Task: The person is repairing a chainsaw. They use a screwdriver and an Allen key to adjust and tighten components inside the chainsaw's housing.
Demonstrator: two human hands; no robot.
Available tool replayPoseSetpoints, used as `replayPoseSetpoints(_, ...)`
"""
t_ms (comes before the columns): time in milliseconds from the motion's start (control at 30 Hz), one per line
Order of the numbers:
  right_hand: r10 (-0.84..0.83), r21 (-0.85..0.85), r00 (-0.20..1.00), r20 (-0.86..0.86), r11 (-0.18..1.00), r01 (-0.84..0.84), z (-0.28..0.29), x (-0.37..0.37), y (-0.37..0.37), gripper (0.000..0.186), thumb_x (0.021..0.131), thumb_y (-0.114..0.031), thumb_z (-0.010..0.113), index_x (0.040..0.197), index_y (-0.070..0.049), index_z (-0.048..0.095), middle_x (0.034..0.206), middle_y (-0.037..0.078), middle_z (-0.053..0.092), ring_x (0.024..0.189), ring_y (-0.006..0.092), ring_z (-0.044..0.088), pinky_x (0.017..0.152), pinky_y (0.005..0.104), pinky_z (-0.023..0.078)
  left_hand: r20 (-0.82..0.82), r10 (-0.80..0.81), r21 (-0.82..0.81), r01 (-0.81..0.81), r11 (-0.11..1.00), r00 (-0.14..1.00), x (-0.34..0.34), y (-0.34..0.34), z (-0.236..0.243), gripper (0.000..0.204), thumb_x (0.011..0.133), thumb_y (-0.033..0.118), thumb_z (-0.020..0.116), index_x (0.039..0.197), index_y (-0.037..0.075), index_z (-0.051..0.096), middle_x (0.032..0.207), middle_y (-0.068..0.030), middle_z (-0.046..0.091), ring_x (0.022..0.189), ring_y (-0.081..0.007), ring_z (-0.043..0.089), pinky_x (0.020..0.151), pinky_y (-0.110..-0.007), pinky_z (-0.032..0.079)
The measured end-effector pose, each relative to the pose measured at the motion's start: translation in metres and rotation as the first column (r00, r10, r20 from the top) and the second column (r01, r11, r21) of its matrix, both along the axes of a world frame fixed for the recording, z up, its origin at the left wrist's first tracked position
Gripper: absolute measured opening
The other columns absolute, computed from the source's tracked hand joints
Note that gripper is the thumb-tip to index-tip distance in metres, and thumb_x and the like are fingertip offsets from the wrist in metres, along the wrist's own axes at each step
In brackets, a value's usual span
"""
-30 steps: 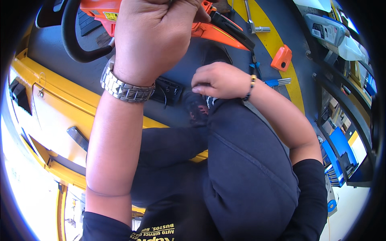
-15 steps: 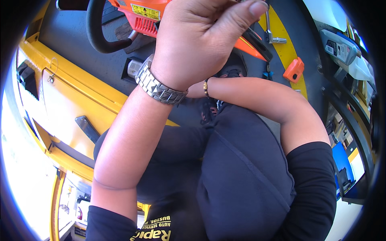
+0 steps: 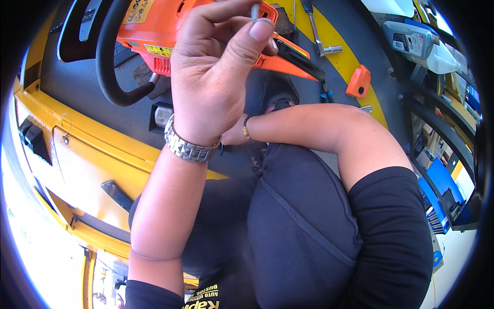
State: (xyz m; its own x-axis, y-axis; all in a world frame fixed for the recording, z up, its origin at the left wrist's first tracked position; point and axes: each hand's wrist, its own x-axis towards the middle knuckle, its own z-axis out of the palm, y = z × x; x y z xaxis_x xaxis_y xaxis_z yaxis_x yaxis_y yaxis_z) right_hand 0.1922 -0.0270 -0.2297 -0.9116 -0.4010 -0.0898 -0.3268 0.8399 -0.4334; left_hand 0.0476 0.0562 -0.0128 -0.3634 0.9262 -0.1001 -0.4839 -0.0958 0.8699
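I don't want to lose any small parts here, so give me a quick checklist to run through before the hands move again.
1. Small metal piece secured: ok, pinched between thumb and finger of the left hand.
2. Right hand in clear view: not ok, largely hidden behind the left wrist.
3. Right hand free of parts: cannot tell, its fingers are hidden.
4. Ratchet wrench set down: ok, lying by the yellow stripe.
5. Loose orange part accounted for: ok, lying apart from the orange machine.
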Motion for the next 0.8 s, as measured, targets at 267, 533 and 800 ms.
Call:
replayPoseSetpoints(267, 0.01, -0.182, 0.979, 0.204, 0.983, 0.028, 0.012, -0.014, 0.008, 0.015, 0.086, -0.022, 0.064, 0.089, -0.019, 0.079, 0.09, -0.002, 0.073, 0.095, 0.0201, 0.069, 0.084, 0.0396, 0.047, -0.057, -0.165, 0.238, 0.174, 0.955, 0.985, -0.012, 0.001, -0.001, 0.011, 0.103, 0.011, 0.063, 0.11, 0.003, 0.063, 0.111, -0.0049, 0.062, 0.094, -0.0104, 0.059, 0.083, -0.023, 0.048)
replayPoseSetpoints(533, -0.245, -0.586, 0.909, 0.336, 0.701, 0.406, 0.093, -0.002, 0.09, 0.017, 0.087, -0.025, 0.069, 0.096, -0.012, 0.074, 0.091, 0.007, 0.072, 0.088, 0.0308, 0.07, 0.075, 0.045, 0.055, -0.047, 0.134, 0.039, -0.132, 0.99, 0.99, 0.003, 0.002, -0.006, 0.04, 0.106, 0.01, 0.057, 0.144, -0.001, 0.051, 0.119, -0.0102, 0.064, 0.096, -0.0111, 0.06, 0.089, -0.026, 0.051)
replayPoseSetpoints(800, -0.674, -0.614, 0.466, 0.573, 0.023, 0.789, 0.181, 0.043, 0.149, 0.011, 0.092, -0.008, 0.072, 0.1, -0.001, 0.066, 0.076, 0.003, 0.07, 0.071, 0.0105, 0.07, 0.064, 0.0258, 0.055, -0.27, 0.149, 0.066, -0.136, 0.989, 0.951, 0.014, -0.002, -0.004, 0.04, 0.105, 0.008, 0.056, 0.143, -0.004, 0.053, 0.118, -0.0111, 0.065, 0.094, -0.0113, 0.061, 0.087, -0.025, 0.052)
